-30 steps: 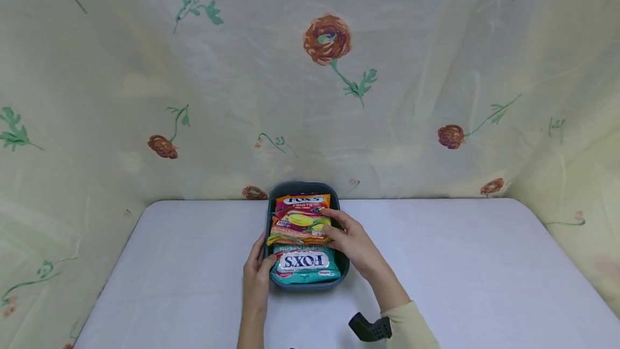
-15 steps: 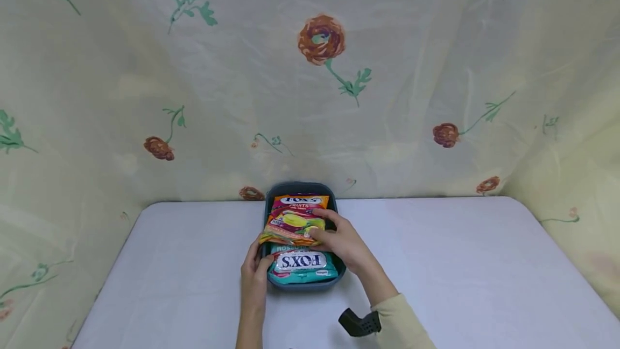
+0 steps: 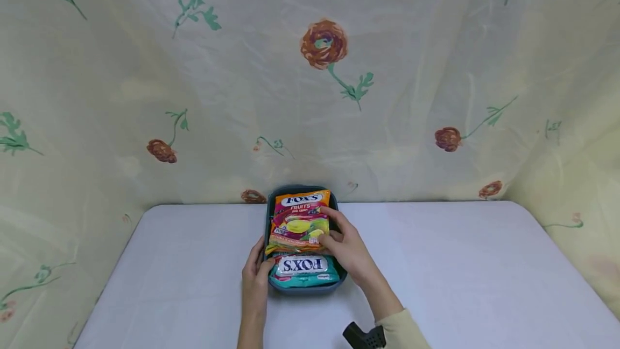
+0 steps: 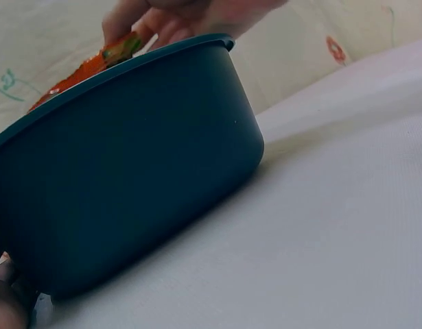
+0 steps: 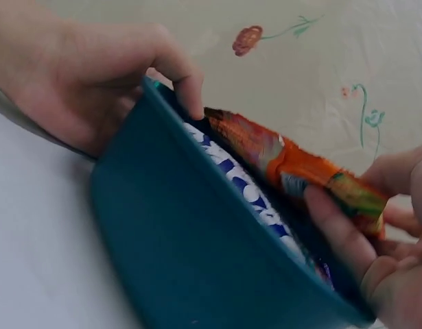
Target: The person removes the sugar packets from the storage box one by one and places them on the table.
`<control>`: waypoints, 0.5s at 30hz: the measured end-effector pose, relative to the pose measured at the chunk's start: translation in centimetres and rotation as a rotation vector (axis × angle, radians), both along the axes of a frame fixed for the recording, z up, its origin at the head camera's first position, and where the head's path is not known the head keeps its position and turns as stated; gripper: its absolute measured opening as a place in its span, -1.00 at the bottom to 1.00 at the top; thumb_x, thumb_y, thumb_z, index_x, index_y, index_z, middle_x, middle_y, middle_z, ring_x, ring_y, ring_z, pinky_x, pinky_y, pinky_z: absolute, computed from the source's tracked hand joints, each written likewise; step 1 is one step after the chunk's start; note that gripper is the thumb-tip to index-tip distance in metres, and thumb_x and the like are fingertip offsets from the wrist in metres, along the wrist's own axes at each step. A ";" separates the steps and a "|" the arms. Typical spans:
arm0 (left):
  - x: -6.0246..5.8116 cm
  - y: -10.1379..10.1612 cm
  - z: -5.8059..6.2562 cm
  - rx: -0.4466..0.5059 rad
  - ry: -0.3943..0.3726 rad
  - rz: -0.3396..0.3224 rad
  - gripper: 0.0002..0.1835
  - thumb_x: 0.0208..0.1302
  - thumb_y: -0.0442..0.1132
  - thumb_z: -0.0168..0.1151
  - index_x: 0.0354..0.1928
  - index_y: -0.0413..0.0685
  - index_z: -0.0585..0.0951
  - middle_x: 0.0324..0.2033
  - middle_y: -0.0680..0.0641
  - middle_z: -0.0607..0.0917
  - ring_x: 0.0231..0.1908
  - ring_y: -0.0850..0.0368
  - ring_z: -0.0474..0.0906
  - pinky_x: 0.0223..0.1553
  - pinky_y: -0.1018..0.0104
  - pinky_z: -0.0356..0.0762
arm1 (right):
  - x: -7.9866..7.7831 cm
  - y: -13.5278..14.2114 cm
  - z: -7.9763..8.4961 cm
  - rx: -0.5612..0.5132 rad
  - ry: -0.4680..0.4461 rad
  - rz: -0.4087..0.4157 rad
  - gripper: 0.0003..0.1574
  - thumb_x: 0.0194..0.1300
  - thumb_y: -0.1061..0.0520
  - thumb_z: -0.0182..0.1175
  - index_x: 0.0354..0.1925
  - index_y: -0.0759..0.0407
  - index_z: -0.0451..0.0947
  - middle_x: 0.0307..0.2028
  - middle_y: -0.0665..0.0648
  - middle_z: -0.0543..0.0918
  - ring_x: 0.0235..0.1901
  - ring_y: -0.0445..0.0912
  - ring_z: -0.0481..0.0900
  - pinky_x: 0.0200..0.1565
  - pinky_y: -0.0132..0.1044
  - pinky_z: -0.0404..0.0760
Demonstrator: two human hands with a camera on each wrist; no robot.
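- Pale cloth (image 3: 387, 96) painted with brown-orange flowers hangs behind a white-covered table (image 3: 450, 273), beyond both grips.
- Just left of the right hand's (image 3: 350, 248) pinch is an orange candy bag (image 3: 297, 222); that thumb presses its printed face, fingers behind. The bag tilts at the mouth of a dark blue-green tub (image 3: 307, 291).
- Opposite that pinch, the left hand (image 3: 255, 275) clasps the tub's side, one digit hooked over the rim.
- Nearer the wearer than the pinch, a teal candy bag (image 3: 305, 274) sits in the tub, its far part beneath the orange one.
- Handling well probably means a firm side-edge pinch without squeezing the candies, the orange bag's loose near corner clear of the left fingers, and the rim braced against sliding.
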State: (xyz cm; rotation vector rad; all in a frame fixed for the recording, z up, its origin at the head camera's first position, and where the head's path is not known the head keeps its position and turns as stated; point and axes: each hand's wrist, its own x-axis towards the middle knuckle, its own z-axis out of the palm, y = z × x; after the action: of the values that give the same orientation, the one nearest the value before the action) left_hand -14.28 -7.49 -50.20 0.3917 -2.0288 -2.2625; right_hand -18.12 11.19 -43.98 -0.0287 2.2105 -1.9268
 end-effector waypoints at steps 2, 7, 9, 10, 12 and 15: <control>0.0 0.0 -0.1 -0.006 0.001 -0.002 -0.39 0.23 -0.28 -0.03 0.37 0.11 0.28 0.43 -0.04 0.21 0.44 -0.01 0.05 0.42 0.01 0.07 | 0.4 0.1 -0.2 -0.014 0.029 -0.004 -0.29 0.31 0.22 0.08 0.33 -0.28 0.21 0.43 0.07 0.10 0.08 0.06 0.53 -0.06 -0.18 0.68; 0.1 0.1 0.0 -0.015 0.006 -0.003 -0.40 0.24 -0.29 -0.04 0.37 0.13 0.28 0.42 -0.04 0.21 0.44 -0.02 0.06 0.41 0.00 0.09 | 1.0 0.6 -0.7 -0.056 0.053 -0.042 -0.35 0.33 0.19 0.09 0.28 -0.34 0.27 0.43 -0.01 0.10 0.13 0.04 0.51 -0.01 -0.24 0.65; 0.1 0.2 -0.1 -0.012 0.010 -0.002 -0.40 0.24 -0.30 -0.04 0.37 0.12 0.28 0.42 -0.04 0.21 0.44 -0.01 0.07 0.41 0.02 0.10 | 1.2 0.8 -0.8 -0.071 0.051 -0.065 -0.37 0.34 0.17 0.09 0.27 -0.35 0.29 0.44 -0.02 0.08 0.18 0.04 0.48 0.02 -0.25 0.62; 0.1 0.2 -0.1 -0.007 0.010 -0.004 -0.40 0.25 -0.30 -0.04 0.37 0.12 0.28 0.43 -0.04 0.21 0.44 0.00 0.06 0.41 0.03 0.10 | 1.2 0.9 -0.9 -0.072 0.051 -0.077 -0.37 0.34 0.17 0.09 0.26 -0.36 0.29 0.45 -0.02 0.06 0.22 0.05 0.45 0.04 -0.24 0.61; 0.1 0.1 0.0 -0.003 0.008 -0.004 -0.41 0.26 -0.29 -0.04 0.37 0.12 0.28 0.43 -0.03 0.21 0.44 0.01 0.07 0.41 0.05 0.11 | 1.3 1.0 -1.0 -0.076 0.051 -0.096 -0.38 0.34 0.17 0.08 0.25 -0.38 0.30 0.45 -0.03 0.06 0.25 0.06 0.42 0.08 -0.23 0.58; 0.2 0.0 0.1 -0.017 -0.007 0.000 -0.41 0.27 -0.26 -0.03 0.38 0.13 0.27 0.43 -0.03 0.19 0.44 0.00 0.06 0.41 0.04 0.11 | 1.4 1.1 -1.0 -0.074 0.057 -0.118 -0.37 0.34 0.20 0.06 0.25 -0.39 0.32 0.44 -0.04 0.09 0.27 0.04 0.40 0.11 -0.23 0.55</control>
State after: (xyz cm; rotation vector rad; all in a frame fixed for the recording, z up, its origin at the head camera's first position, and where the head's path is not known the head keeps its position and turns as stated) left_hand -14.13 -7.52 -50.10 0.3994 -2.0500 -2.2451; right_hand -16.76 12.33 -45.03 0.0365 2.2220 -2.0943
